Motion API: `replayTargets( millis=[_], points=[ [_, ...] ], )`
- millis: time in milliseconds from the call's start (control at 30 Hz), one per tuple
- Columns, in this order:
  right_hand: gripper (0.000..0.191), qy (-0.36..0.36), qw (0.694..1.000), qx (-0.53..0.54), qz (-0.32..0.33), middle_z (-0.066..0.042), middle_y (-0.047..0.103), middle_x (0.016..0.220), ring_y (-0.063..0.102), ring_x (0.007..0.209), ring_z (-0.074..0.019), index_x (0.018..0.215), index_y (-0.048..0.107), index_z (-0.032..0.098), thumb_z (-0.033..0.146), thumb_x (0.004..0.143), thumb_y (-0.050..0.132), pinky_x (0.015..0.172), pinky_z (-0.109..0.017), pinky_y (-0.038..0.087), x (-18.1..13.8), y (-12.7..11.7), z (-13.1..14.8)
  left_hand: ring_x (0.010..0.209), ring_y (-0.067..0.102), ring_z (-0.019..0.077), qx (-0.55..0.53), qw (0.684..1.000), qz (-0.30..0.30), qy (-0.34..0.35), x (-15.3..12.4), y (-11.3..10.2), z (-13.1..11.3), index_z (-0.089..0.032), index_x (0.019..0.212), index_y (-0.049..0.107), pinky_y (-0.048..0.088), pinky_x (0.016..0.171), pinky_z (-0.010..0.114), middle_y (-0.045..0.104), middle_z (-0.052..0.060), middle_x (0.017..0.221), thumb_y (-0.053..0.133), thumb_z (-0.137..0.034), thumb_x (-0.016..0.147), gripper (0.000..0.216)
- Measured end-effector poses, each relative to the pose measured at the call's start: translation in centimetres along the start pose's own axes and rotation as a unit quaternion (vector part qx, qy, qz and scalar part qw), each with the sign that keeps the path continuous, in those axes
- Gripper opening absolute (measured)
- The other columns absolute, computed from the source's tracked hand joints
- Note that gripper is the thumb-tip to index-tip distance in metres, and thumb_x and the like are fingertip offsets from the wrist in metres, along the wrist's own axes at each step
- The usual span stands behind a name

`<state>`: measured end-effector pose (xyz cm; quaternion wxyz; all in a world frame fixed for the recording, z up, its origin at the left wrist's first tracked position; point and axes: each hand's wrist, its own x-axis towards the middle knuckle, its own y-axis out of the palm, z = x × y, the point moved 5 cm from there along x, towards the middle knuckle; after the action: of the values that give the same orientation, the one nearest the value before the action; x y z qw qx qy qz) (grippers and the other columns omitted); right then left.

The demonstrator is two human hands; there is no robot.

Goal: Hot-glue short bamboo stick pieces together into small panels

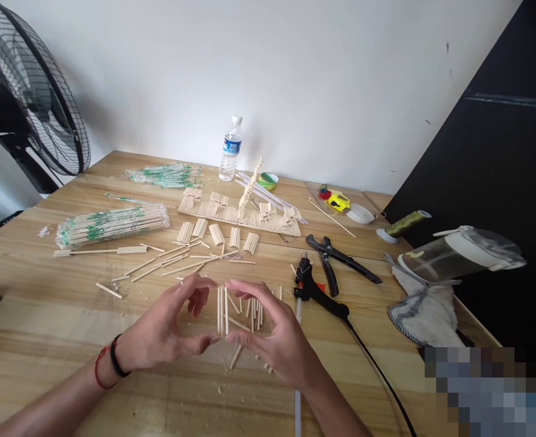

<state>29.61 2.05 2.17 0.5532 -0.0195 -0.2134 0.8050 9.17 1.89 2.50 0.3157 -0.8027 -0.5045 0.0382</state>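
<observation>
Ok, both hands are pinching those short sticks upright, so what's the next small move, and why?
Probably pass the short sticks wholly to the left hand and free the right hand for the glue gun. The sticks stand side by side between both hands' fingertips, and the gun lies just beside the right hand.

Bright, even daylight fills the scene; the white wall (pixel 295 73) glows without glare. Soft shadows lie under the hands on the desk (pixel 44 328). Wide-angle bending shows at 9 o'clock. A pixelated block sits at 5 o'clock.
</observation>
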Motion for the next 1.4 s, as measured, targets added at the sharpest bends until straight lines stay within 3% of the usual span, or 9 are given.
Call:
replayTargets(
  millis=[967, 1400],
  points=[
    [0.06, -0.01, 1.0, -0.008, 0.001, -0.006, 0.072, 0.133, 0.067, 0.112, -0.0245, 0.14, 0.063, 0.032, 0.047, 0.087, 0.086, 0.102, -0.04, 0.055, 0.09, 0.11, 0.62, 0.081, 0.057, 0.0166, 0.013, 1.0, 0.016, -0.017, 0.08, 0.11, -0.2, -0.024, 0.137, 0.049, 0.049, 0.076, 0.031, 0.058, 0.0, 0.093, 0.076, -0.031, 0.089, 0.055],
    [0.059, -0.027, 0.999, -0.017, 0.002, -0.003, 0.073, 0.13, 0.066, 0.109, -0.0218, 0.14, 0.063, 0.033, 0.042, 0.087, 0.086, 0.099, -0.035, 0.055, 0.09, 0.15, 0.89, 0.081, 0.057, 0.016, 0.014, 1.0, 0.015, -0.014, 0.02, 0.16, -0.15, -0.026, 0.139, 0.049, 0.049, 0.075, 0.03, 0.056, -0.002, 0.092, 0.078, -0.03, 0.088, 0.059]
  ],
)
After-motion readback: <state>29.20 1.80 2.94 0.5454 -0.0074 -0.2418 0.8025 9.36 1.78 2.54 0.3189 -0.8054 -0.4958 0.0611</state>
